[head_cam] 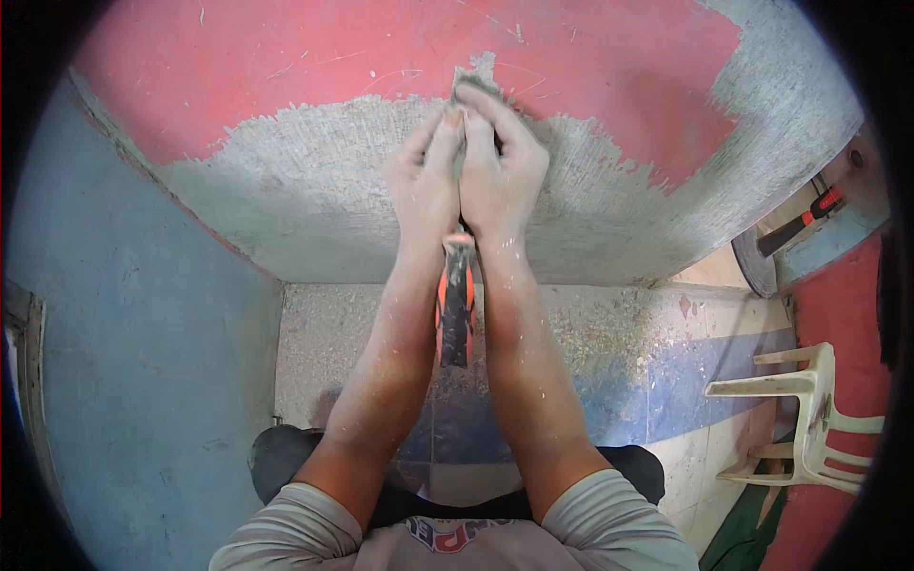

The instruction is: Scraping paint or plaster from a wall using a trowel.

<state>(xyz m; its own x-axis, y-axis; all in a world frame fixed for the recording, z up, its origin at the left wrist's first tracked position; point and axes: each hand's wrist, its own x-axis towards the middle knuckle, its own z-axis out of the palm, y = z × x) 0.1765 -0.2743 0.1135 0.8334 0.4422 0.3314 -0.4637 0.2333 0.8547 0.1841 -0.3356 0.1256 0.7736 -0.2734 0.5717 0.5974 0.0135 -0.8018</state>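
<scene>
My left hand [428, 164] and my right hand [503, 164] are side by side against the wall, dusted pale, with their fingers curled around the front of a hand tool. Its orange-and-black handle [455, 307] extends back between my wrists. The working end is hidden by my fingers, so the kind of tool cannot be told for sure. Red paint [321, 50] covers the upper part of the wall, ending in a ragged edge at my fingertips. Below that edge lies rough grey bare wall [300, 178]. A small grey patch cuts into the red just above my right fingers.
A blue-grey wall [150, 307] meets this one at the left. Paint flecks and dust lie on the tiled floor [607, 350]. To the right are a white plastic chair [814, 421], a red wall [850, 300] and a black-and-red handle [800, 223] by a dark round disc [755, 263].
</scene>
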